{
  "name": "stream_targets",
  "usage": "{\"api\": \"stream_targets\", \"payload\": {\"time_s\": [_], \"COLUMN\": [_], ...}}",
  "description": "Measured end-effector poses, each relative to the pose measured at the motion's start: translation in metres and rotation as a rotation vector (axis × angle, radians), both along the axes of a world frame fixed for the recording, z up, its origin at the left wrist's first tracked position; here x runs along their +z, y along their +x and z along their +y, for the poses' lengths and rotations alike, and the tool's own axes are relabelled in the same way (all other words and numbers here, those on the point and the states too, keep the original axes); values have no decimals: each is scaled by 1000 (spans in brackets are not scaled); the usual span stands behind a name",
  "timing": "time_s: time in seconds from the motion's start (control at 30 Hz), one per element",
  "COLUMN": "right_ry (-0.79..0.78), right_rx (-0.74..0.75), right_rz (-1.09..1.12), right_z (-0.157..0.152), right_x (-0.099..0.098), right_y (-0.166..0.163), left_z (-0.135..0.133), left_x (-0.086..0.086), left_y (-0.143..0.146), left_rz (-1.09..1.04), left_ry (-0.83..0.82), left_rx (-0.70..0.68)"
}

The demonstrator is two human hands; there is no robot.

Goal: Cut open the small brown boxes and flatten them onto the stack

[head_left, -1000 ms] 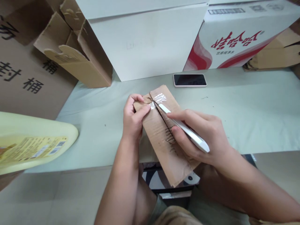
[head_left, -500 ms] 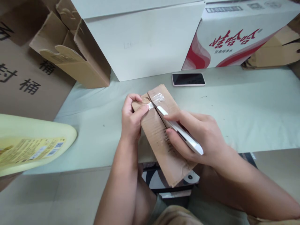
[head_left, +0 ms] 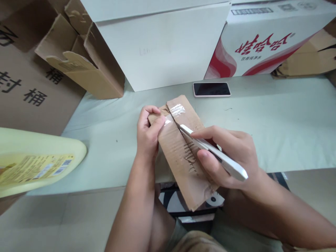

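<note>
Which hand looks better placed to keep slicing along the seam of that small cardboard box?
Probably the right hand: it grips the white cutter, its tip resting in the seam of the cardboard box. The left hand pins the box's far end.

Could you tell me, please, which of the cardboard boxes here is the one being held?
The small flat brown box, gripped by the left hand while the right hand holds a white cutter; the bigger boxes stand untouched behind.

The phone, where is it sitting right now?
In the head view the phone lies flat, screen up, on the pale table, right of centre, just beyond the small cardboard box and in front of the red-and-white carton.
</note>
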State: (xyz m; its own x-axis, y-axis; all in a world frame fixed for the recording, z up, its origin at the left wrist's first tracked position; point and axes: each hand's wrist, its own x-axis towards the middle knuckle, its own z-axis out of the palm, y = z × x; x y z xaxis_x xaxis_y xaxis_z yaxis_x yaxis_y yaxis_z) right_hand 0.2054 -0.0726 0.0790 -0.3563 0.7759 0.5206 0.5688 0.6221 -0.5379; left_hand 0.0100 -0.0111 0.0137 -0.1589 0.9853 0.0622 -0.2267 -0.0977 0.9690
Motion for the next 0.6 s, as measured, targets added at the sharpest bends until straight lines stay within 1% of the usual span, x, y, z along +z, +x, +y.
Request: {"api": "stream_targets", "payload": {"time_s": [0.13,0.2,0.27,0.37,0.5,0.53,0.6], "right_ry": [48,67,70,63,136,127,40], "right_rx": [-13,-12,18,44,-64,-82,-121], "right_rz": [64,127,198,285,432,460,458], "right_z": [-1,-3,-4,-6,5,10,23], "right_x": [-1,-2,-3,-7,-21,-25,-35], "right_y": [0,-1,-1,1,12,16,26], "left_z": [1,1,1,0,0,1,4], "left_x": [-4,-4,-2,3,4,3,-1], "left_y": [-1,0,1,2,0,-2,-7], "left_rz": [54,32,2,-36,-85,-89,-97], "left_ry": [52,53,53,64,4,-2,32], "left_rx": [43,31,27,78,120,132,174]}}
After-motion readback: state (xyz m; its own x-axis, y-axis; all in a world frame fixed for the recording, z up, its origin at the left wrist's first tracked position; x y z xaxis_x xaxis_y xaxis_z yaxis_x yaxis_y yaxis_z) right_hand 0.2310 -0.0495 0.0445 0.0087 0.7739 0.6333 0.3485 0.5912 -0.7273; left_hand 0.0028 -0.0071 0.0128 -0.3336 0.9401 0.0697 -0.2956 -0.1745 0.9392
